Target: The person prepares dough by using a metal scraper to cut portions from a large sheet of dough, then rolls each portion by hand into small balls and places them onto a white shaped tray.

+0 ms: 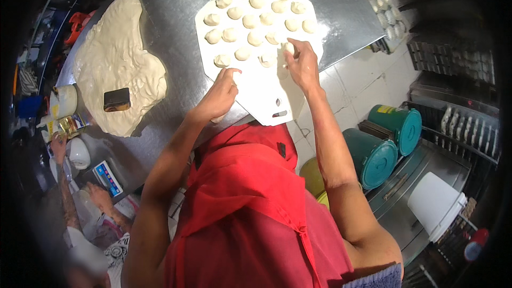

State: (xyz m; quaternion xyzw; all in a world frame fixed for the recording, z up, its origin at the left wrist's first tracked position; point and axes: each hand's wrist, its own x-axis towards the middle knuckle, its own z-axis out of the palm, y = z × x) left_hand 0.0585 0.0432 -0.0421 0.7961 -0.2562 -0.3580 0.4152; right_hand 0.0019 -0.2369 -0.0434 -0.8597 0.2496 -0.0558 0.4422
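Note:
A white eight-sided board (256,93) with a slotted handle lies on the metal table, its handle end toward me. Rows of small pale dough balls (249,21) cover its far part. Between the thumb and fingers of my right hand (304,66) is a dough ball (288,49), held at the right end of the nearer rows. My left hand (220,96) is over the board's near left edge, fingers curled together just below the nearest row; whatever is inside them, if anything, is hidden. A large slab of dough (114,48) spreads on the table to the left.
A dark-handled dough scraper (117,99) lies on the slab. At lower left, another person's hands (101,198) are near a scale (108,177). Lidded green bins (370,157) and a white bucket (434,202) stand right, beyond the table edge, with egg trays (381,8) farther back.

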